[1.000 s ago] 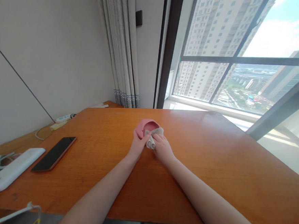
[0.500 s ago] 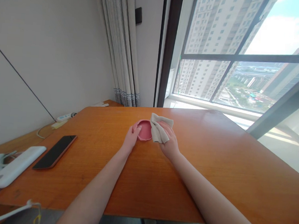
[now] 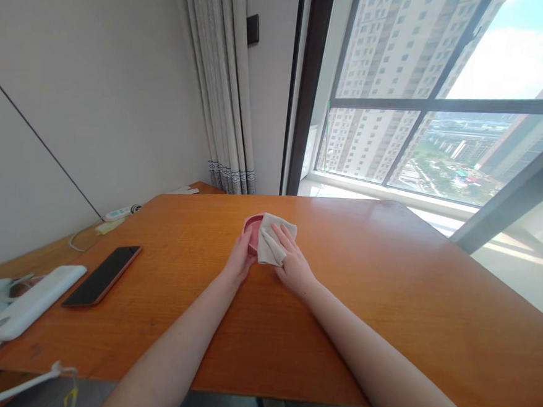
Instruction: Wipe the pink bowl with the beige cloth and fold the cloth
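Note:
A small pink dish point(image 3: 252, 225) with a raised rim is held at its left side by my left hand point(image 3: 239, 255), the thumb over the near-left edge. My right hand point(image 3: 294, 264) is closed on a light grey cloth point(image 3: 271, 237), fingers lying across it. The cloth covers the dish's right part and hides that side of the rim. Both hands are over the middle of the wooden table point(image 3: 363, 284).
To the left lie a dark-screened phone point(image 3: 103, 275) and a white power bank point(image 3: 32, 301) with a cable. A power strip point(image 3: 119, 213) sits by the wall. A large window point(image 3: 409, 101) stands beyond the table's right side.
My right hand has moved the cloth left, so that it covers more of the dish. The dish has shifted slightly left and appears tilted, with my left hand still on it.

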Demonstrator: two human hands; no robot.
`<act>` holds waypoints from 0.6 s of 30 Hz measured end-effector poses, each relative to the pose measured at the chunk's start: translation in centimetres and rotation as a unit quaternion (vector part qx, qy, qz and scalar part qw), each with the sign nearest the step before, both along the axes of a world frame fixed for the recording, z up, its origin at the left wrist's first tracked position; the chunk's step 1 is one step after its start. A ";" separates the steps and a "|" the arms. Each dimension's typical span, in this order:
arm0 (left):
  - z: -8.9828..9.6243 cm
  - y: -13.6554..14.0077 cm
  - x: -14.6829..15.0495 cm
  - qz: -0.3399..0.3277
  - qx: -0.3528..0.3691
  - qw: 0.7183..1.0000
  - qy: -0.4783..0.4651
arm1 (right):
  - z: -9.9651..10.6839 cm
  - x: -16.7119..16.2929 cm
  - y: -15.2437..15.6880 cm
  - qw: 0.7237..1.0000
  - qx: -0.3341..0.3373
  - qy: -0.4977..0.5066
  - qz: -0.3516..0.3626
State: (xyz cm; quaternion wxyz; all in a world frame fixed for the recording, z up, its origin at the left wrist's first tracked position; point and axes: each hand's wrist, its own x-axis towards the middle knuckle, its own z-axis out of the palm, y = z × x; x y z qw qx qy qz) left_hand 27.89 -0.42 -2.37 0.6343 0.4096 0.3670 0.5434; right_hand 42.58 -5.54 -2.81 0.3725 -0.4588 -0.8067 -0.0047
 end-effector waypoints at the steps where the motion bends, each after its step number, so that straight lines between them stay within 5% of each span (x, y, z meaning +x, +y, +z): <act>1: 0.1 0.0 0.0 -0.004 0.014 1.000 -0.027 | 0.0 -0.3 -0.1 1.000 0.002 -0.009 0.005; 6: 0.6 -0.4 0.4 -0.104 0.015 0.987 -0.119 | -0.1 -1.4 -0.6 0.999 0.009 -0.031 0.027; 11: 0.7 -1.7 1.4 -0.074 -0.022 0.993 -0.094 | -0.3 -1.6 -0.6 0.997 0.034 0.069 -0.027; 18: 1.9 -2.2 0.7 -0.150 -0.022 0.985 -0.085 | 1.3 0.7 -0.5 0.989 0.082 0.118 0.020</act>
